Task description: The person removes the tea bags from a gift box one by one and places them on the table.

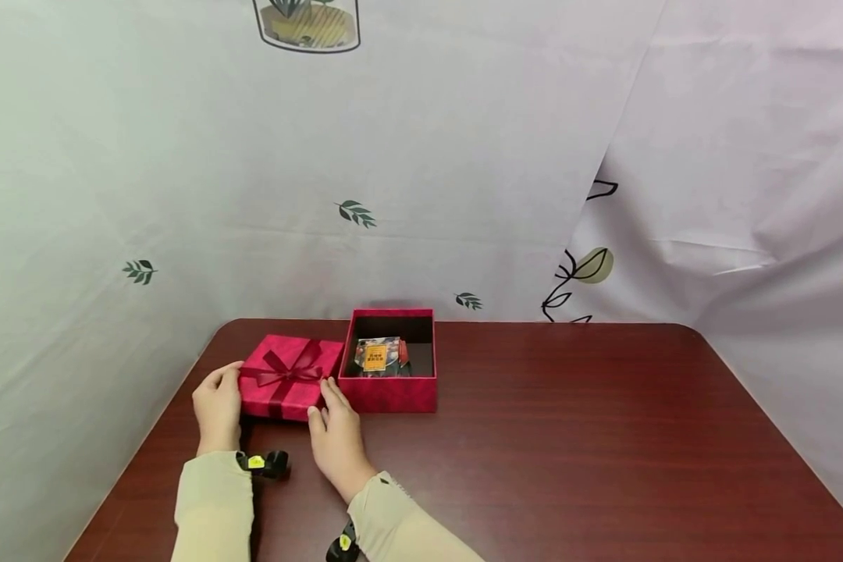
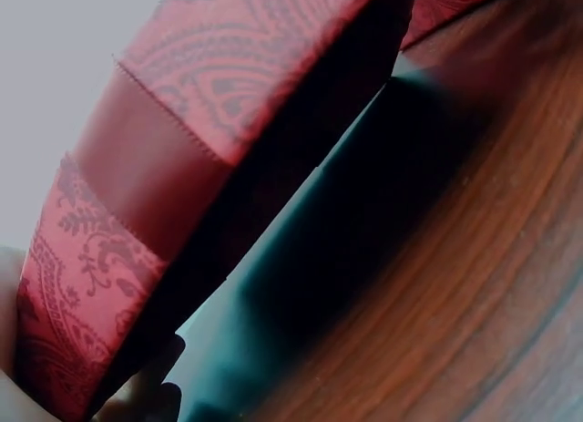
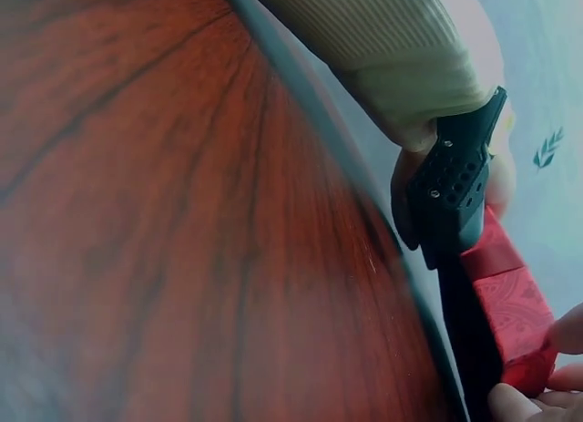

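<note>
You have the dark red-brown wooden table [image 1: 569,437] under you, and toward its far left stands the open crimson square cardboard gift box [image 1: 389,393] with a small packaged item with an orange label [image 1: 377,356] lying inside. Touching that box's left wall sits the matching crimson patterned box lid with a satin ribbon bow [image 1: 289,376], tilted, its near edge raised off the table as the left wrist view shows by the dark gap beneath it. Judge this lid as light, stiff paperboard: its walls are rigid enough to take pressure, the printed paper is slightly slick, and the bow would crush, so hold it by opposite side walls and keep off the ribbon. Your left hand [image 1: 218,406] is at the lid's left wall with fingers curled round its edge; your right hand [image 1: 337,441] is at the near right corner, its fingers [image 3: 533,406] pinching the rim. Both forearms in cream ribbed sleeves [image 1: 214,507] reach forward low over the table, wrists nearly flat.
</note>
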The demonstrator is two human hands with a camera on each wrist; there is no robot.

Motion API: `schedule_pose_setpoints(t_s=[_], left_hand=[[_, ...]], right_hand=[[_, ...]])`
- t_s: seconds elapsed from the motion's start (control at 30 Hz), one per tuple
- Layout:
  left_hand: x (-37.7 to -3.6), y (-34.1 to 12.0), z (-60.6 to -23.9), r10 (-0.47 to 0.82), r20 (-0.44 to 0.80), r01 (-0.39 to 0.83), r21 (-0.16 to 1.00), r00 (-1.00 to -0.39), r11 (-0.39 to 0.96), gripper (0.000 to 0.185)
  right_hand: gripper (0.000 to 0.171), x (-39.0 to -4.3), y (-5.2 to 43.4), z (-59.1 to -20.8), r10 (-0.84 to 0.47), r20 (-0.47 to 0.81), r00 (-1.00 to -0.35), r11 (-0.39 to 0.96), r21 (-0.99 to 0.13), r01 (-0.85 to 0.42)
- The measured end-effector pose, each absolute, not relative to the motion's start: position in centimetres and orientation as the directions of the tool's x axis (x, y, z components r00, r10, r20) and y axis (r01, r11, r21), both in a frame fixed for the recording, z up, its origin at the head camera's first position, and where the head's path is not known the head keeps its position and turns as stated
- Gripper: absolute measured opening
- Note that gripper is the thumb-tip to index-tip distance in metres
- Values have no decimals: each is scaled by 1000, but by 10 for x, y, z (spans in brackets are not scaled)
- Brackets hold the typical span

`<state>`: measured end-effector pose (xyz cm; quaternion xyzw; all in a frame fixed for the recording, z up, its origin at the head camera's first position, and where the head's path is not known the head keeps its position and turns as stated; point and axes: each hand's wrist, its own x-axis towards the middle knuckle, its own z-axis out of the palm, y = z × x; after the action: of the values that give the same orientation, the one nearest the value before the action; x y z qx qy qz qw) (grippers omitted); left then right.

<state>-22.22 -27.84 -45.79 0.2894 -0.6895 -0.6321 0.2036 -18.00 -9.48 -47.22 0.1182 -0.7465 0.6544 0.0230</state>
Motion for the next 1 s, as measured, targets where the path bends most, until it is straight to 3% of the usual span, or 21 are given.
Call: schedule_pose_setpoints(t_s=[0.13,0.4,0.73,1.0], left_hand=[[-222,-281,-460,-639,-71,-170,981,-766,95,42],[-221,-282,-459,-578,16,-272,871,-816,409,44],[-221,-278,-449,-478,13,-284,791,-878,542,48],[-221,-278,-446,-446,15,-265,786,-895,559,48]], right_hand=[[45,-180,-94,-472,-111,174,-978,161,-968,-191],[44,-181,-92,-475,-91,149,-985,157,-974,-162],[48,-181,-93,-473,-123,108,-986,139,-982,-125],[58,-178,-89,-452,-229,44,-972,285,-952,-110]])
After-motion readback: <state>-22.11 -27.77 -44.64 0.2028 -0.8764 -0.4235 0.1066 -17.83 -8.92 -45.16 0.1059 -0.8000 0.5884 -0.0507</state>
